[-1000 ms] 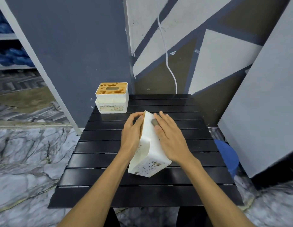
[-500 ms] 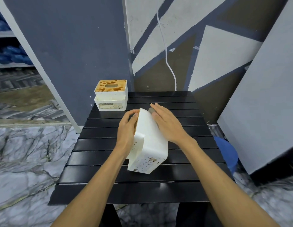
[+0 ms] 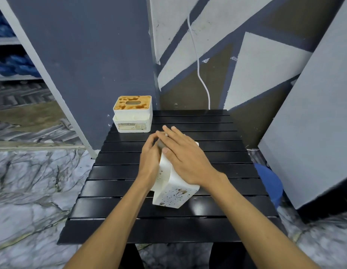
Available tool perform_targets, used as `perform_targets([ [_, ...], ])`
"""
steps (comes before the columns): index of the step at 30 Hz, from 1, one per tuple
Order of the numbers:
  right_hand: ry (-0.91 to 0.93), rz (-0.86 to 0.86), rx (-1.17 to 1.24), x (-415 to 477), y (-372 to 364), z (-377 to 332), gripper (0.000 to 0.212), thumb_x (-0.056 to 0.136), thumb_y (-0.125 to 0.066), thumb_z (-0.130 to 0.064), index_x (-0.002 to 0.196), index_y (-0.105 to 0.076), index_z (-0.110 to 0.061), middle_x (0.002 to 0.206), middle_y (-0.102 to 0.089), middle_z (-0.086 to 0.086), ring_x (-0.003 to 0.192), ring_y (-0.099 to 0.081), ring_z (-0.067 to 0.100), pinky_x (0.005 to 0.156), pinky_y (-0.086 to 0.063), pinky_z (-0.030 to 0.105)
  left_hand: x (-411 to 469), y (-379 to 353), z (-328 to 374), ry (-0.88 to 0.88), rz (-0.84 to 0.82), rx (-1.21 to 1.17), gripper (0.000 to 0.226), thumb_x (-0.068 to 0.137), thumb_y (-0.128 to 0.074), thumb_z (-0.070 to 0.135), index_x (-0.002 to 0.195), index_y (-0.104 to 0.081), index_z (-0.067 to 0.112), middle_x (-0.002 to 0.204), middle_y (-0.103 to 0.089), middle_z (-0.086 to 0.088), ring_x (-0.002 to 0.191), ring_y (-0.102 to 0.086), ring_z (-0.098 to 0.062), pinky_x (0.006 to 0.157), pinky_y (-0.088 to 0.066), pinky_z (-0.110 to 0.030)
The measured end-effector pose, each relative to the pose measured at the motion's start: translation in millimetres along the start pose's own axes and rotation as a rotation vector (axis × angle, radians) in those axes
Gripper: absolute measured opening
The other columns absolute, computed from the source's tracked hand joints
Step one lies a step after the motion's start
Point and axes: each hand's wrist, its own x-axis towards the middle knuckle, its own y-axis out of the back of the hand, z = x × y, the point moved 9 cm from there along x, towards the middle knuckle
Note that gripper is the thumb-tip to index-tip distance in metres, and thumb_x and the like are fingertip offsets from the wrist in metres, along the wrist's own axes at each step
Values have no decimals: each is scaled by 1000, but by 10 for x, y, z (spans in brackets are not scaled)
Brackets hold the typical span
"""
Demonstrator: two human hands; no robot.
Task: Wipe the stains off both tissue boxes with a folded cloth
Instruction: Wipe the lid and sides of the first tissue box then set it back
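Note:
A white tissue box lies tipped on its side in the middle of the black slatted table, its near end speckled with brown spots. My left hand grips its left side. My right hand lies flat across its upper face and presses a small grey folded cloth, mostly hidden under the fingers. A second white tissue box stands upright at the table's back left corner, its top covered in brown stains.
A large grey board leans against the wall on the right, with a blue round object below it beside the table. A white cable hangs down the painted wall. Marble floor surrounds the table.
My right hand has slid with the cloth across the box's upper face, away from me and to the left, until its fingers meet my left hand. The box has turned slightly.

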Motion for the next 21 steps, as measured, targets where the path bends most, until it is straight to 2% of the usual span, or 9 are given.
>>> perform_targets([
  [2,-23,-23,-3,164,-25,124,48,105,-23,-41,152,-23,-30,162,-16,-7,150,-7,11,120,-16,40,-1,46,-17,13,23,-13,23,98,-50,36,112,-69,34,108,-75,5,107,-69,-19,97,-53,-44],
  [4,-55,-50,5,272,-48,256,48,106,-24,-40,152,-23,-30,161,-17,-7,149,-9,12,120,-17,42,9,88,-43,21,31,-48,18,102,-52,32,111,-68,33,106,-74,3,100,-69,-18,90,-53,-40],
  [8,-134,-66,53,275,-21,454,47,105,-25,-39,151,-26,-30,159,-24,-7,147,-19,11,119,-18,36,26,121,-92,72,22,-65,13,102,-54,33,109,-65,32,98,-72,2,84,-65,-16,74,-51,-34],
  [10,-196,-52,99,209,-6,545,47,105,-26,-40,151,-28,-30,157,-28,-9,144,-24,10,117,-20,33,5,125,-155,180,7,-34,15,101,-55,38,105,-63,27,101,-70,-5,83,-63,-20,73,-48,-36],
  [12,-255,-24,152,141,7,602,47,104,-29,-41,150,-29,-29,154,-35,-10,140,-32,13,112,-27,35,-38,101,-262,387,-66,-14,29,98,-56,44,96,-65,17,97,-69,-10,82,-62,-28,74,-47,-37],
  [15,-290,65,237,51,55,584,38,101,-39,-39,137,-33,-27,141,-47,-9,121,-50,18,95,-43,39,-29,129,-290,580,-89,-46,26,91,-63,37,97,-70,12,94,-66,-14,84,-58,-32,80,-45,-40],
  [18,-259,124,301,-24,86,506,29,99,-45,-34,126,-42,-25,149,-40,-10,125,-48,15,97,-43,38,25,139,-255,593,-63,-61,21,85,-65,32,90,-69,12,87,-70,-10,75,-61,-28,75,-49,-38],
  [21,-210,158,313,-120,117,452,34,98,-49,-33,131,-49,-26,157,-25,-13,135,-34,6,99,-33,25,2,145,-256,571,-39,-40,24,88,-67,37,86,-71,14,80,-73,-7,75,-64,-27,77,-50,-37],
])
